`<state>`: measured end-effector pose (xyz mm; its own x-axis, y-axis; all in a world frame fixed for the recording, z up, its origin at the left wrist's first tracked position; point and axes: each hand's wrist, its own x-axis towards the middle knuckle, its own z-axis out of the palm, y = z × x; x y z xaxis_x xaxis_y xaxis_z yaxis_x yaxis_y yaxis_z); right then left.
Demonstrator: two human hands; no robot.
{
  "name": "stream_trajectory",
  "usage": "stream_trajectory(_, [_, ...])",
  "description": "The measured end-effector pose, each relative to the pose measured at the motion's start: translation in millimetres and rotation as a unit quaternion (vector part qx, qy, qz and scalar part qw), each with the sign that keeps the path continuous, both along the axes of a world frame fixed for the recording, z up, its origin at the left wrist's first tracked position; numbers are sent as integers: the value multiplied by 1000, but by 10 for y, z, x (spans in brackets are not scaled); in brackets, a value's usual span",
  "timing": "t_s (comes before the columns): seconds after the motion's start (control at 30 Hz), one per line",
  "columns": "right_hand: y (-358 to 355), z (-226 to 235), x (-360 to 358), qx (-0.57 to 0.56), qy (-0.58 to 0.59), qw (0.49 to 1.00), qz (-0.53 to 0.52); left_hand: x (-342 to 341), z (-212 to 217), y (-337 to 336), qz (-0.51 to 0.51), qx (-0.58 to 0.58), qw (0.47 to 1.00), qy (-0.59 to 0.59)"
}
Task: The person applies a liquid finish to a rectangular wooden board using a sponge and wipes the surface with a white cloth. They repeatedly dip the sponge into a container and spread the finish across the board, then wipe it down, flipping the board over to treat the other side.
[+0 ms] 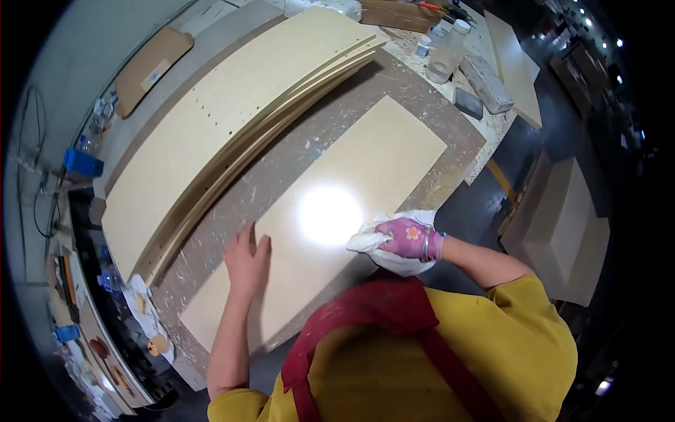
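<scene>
A pale, smooth rectangular board (365, 158) lies flat and slanted across the workbench, with a bright light glare in its middle. My bare left hand (246, 261) rests on its left part near the far long edge, fingers apart. At the near edge, my right hand (404, 238), in a pink flowered glove, is closed on a white cloth (369, 240). Part of the cloth touches the board and part hangs under the hand. Beyond the board lies a stack of long pale panels (232, 105) with small drilled holes.
The paint-spattered workbench (281, 172) carries a clear bottle (446, 53), a wrapped block (486, 84) and a dark grey block (468, 103) at the far right. A round orange-tan object (157, 344) sits at the left corner. Cardboard boxes (555, 218) stand on the floor to the right.
</scene>
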<state>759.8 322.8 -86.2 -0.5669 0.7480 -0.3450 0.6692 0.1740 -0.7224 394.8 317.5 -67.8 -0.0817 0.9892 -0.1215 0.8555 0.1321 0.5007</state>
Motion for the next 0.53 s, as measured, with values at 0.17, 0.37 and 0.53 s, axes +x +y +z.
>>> stream_trajectory(0.17, [-307,57,76,57,19,996,-68,34,109,-282,-6,-41,999,19])
stream_trajectory(0.37, [-338,146,73,38,19,997,-70,-123,108,-158,28,-71,991,-107])
stream_trajectory(0.53, [-252,122,190,-63,83,993,-62,-98,420,-97,10,-176,970,-168])
